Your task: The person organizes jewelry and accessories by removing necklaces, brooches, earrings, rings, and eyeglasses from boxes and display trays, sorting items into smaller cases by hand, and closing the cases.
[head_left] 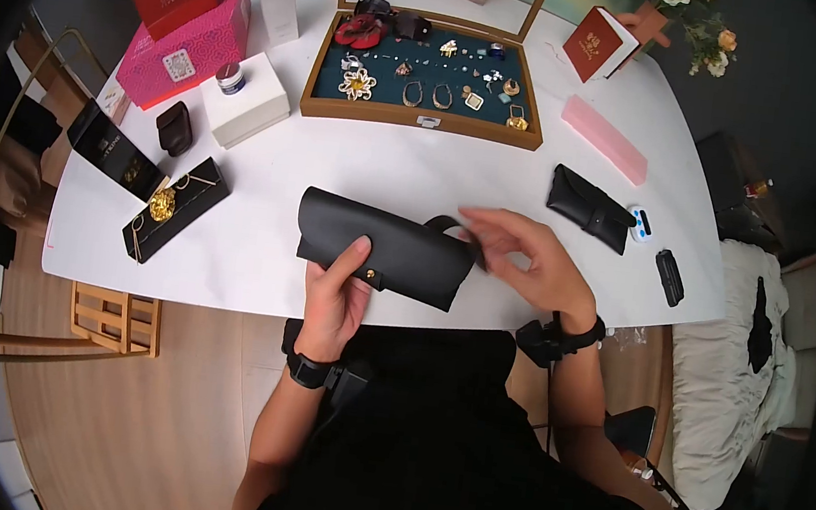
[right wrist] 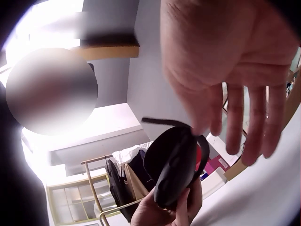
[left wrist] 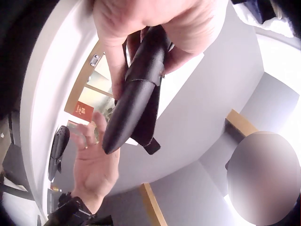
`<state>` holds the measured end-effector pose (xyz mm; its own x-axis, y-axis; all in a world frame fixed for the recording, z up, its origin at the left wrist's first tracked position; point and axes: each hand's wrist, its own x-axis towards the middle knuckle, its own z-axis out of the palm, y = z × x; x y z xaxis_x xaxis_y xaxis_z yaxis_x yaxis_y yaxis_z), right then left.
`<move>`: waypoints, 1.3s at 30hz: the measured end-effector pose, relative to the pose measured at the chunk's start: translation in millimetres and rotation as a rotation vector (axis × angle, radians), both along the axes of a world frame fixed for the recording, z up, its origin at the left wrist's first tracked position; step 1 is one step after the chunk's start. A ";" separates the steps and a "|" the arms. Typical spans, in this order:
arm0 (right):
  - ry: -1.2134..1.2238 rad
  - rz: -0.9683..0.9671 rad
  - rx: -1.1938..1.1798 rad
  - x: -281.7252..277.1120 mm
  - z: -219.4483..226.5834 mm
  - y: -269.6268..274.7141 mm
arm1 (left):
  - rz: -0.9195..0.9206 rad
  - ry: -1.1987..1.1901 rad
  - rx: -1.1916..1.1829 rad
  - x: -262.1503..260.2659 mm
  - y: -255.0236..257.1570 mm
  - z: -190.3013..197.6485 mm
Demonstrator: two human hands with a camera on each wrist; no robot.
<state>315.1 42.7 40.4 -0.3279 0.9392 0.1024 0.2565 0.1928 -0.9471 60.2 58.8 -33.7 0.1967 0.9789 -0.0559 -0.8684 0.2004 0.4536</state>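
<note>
My left hand (head_left: 334, 292) grips a long black leather case (head_left: 389, 243) above the front of the white table, thumb across its front near a gold snap. A thin black strap (head_left: 447, 223) loops from the case's right end. Beside that end is my right hand (head_left: 533, 259), slightly blurred in the head view. In the right wrist view the right hand (right wrist: 230, 70) has its fingers extended downward, with the thumb right by the strap (right wrist: 164, 121). The left wrist view shows the narrow end of the case (left wrist: 134, 103) under the left hand (left wrist: 160, 19).
A wooden jewellery box (head_left: 423, 124) stands open at the back. To the right lie a second black case (head_left: 589, 210), a pink box (head_left: 604, 139) and a small black object (head_left: 669, 277). At left are an open black jewellery box (head_left: 181, 219), a white box (head_left: 249, 106) and a pink box (head_left: 185, 48).
</note>
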 end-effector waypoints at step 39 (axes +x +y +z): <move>-0.439 -0.061 0.882 -95.3 -13.9 5.9 | -0.075 0.139 0.027 3.1 7.4 -5.3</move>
<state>219.8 48.6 26.6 -0.4581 0.6013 0.6547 0.5835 0.7590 -0.2888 63.3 66.2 -39.0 0.2618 0.9631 -0.0615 -0.7797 0.2487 0.5747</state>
